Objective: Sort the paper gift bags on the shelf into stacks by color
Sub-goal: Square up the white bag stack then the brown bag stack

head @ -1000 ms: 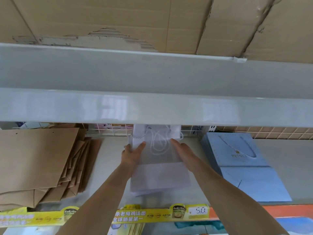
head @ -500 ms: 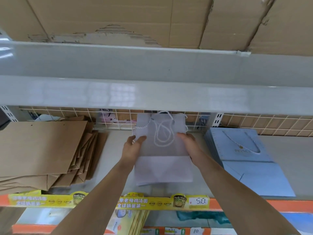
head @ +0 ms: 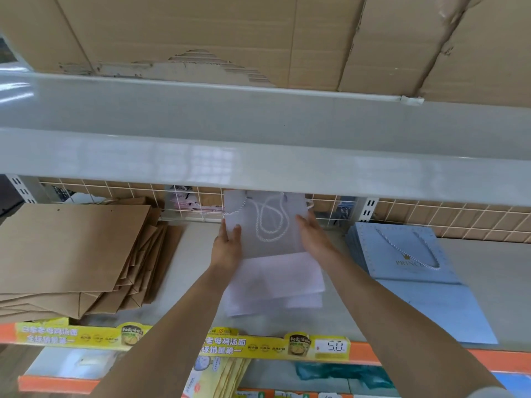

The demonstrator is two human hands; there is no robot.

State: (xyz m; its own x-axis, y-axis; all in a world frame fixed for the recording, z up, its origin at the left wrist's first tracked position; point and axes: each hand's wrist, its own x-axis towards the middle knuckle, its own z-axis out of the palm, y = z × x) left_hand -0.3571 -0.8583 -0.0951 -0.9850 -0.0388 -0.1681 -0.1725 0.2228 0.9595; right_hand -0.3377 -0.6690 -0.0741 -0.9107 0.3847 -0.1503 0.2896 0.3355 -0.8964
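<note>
A stack of white paper gift bags [head: 275, 277] with white rope handles lies flat in the middle of the shelf [head: 189, 254]. My left hand [head: 227, 248] rests flat against the stack's left edge, fingers straight. My right hand [head: 313, 237] lies with straight fingers on the right edge of the top bag. A fanned pile of brown paper bags [head: 74, 248] sits to the left. A stack of light blue bags [head: 416, 271] with rope handles lies to the right.
The shelf above [head: 264, 165] overhangs the back of the bags, with cardboard boxes [head: 258, 35] on it. A wire grid [head: 448, 216] backs the shelf. Yellow price labels [head: 224, 343] run along the orange front rail, and more goods sit on the shelf below.
Both hands have slid a little further back along the sides of the white bags, and my view has tilted down, showing more of the wire grid and lower shelf.
</note>
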